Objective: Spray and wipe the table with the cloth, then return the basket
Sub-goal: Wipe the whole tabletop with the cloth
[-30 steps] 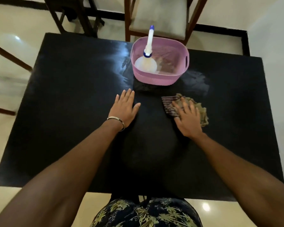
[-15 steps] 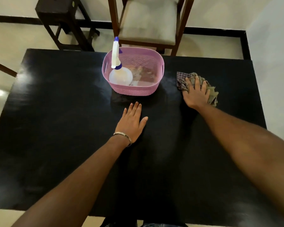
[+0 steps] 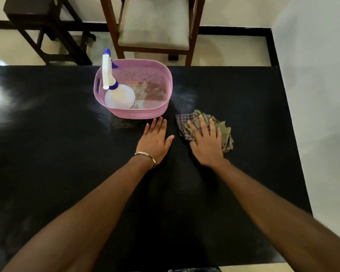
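A pink plastic basket [image 3: 137, 113] stands on the black table [image 3: 47, 154] near its far edge. Inside it a white spray bottle [image 3: 114, 89] with a blue nozzle stands upright at the left. A crumpled checked and olive cloth [image 3: 224, 132] lies on the table to the right of the basket. My right hand [image 3: 206, 142] presses flat on the cloth, fingers spread over it. My left hand [image 3: 155, 142], with a metal bangle at the wrist, rests palm down on the bare table just in front of the basket, holding nothing.
A wooden chair [image 3: 155, 26] with a pale seat stands behind the table's far edge. A dark wooden stool [image 3: 41, 22] is at the back left. A pale wall [image 3: 312, 95] runs close along the table's right side.
My right hand has dragged the cloth back toward me and to the left, from beside the basket's right end to just in front of it. My left hand stays flat on the table.
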The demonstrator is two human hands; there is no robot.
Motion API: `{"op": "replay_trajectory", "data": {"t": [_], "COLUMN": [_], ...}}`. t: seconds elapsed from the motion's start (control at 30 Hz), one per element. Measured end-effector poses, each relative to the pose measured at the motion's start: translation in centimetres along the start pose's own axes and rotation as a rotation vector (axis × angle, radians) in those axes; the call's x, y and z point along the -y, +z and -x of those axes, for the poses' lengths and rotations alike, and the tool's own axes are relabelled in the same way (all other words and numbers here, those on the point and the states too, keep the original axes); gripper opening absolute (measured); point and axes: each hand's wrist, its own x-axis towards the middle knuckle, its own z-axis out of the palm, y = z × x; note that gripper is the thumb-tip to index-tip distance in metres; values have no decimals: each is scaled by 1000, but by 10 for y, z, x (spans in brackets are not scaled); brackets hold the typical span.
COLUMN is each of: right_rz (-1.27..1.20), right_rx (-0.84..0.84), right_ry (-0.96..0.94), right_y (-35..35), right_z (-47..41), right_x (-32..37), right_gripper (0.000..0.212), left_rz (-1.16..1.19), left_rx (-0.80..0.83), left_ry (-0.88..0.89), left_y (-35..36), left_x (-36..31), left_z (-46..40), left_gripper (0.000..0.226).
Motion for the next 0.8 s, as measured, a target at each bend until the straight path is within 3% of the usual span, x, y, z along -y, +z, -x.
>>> {"op": "replay_trajectory", "data": {"t": [0.2, 0.6, 0.8], "right_rz": [4, -57, -28], "right_rx": [32, 54, 30], "right_ry": [-10, 112, 98], "right_y": [4, -59, -50], "right_z": [4, -172, -150], "right_x": [-3, 32, 36], "right_gripper": [69, 62, 62], "left_rz": [11, -22, -11], "left_rx": [-30, -62, -76], "left_ry": [1, 47, 41], "left_y": [1, 13, 12], "left_x": [8, 18, 21], "left_z": [-1, 8, 14], "left_gripper": [64, 64, 62]}}
